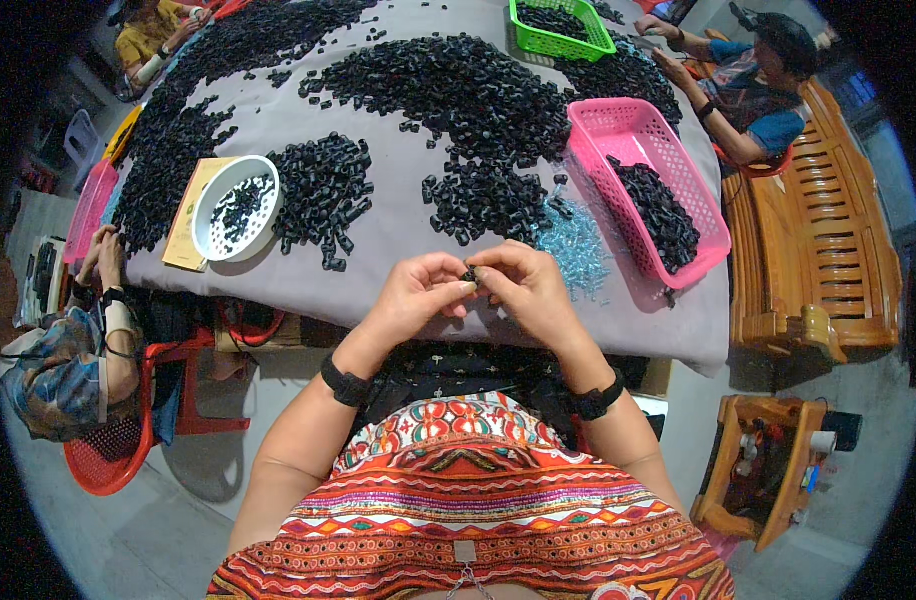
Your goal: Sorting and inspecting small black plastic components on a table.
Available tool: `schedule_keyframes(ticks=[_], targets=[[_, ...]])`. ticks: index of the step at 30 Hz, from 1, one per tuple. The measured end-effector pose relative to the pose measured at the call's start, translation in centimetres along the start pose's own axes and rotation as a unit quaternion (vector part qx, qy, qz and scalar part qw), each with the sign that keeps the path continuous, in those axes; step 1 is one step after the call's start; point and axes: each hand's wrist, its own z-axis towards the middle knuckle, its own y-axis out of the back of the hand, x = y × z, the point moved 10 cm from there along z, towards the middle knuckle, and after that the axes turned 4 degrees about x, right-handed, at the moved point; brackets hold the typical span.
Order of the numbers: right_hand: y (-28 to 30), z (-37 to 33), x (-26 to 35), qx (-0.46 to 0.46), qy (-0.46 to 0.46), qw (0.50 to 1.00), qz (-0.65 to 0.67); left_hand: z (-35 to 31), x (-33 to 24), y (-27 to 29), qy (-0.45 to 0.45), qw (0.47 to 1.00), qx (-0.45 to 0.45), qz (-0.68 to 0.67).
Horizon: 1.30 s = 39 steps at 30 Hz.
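My left hand (423, 292) and my right hand (521, 290) meet over the near edge of the cloth-covered table. Between their fingertips they pinch a small black plastic part (470, 274), mostly covered by the fingers. Just beyond lies a pile of similar black parts (486, 205). Beside my right hand, small clear bluish pieces (575, 252) are heaped on the cloth. To their right, a pink perforated basket (713, 235) holds more black parts along one side.
A white round colander (208, 215) with small black pieces rests on a yellowish board (181, 240) at left. A green basket (523, 42) stands at the far side. Other people sit around the table. A wooden bench (823, 220) is at right, a red chair (108, 465) at lower left.
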Motion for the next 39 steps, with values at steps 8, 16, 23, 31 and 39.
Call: schedule_keyframes(ticks=[8,16,23,31,39], targets=[[-0.4,0.6,-0.7,0.03,-0.049,0.998,0.023,0.0,-0.1,-0.1,-0.005,1.0,-0.001,0.011],[0.2,1.1,2.1,0.016,0.012,0.997,-0.07,0.0,-0.1,0.1,-0.003,0.999,-0.009,0.031],[-0.4,0.7,4.0,-0.018,0.107,0.979,-0.171,0.3,-0.2,0.4,-0.016,0.999,-0.028,-0.002],[-0.9,0.2,4.6,-0.01,0.093,0.981,-0.17,0.5,-0.1,1.4,-0.014,0.997,-0.07,-0.03],[-3.0,0.2,4.0,-0.028,0.097,0.913,-0.395,0.6,-0.7,0.9,-0.038,0.996,-0.071,-0.026]])
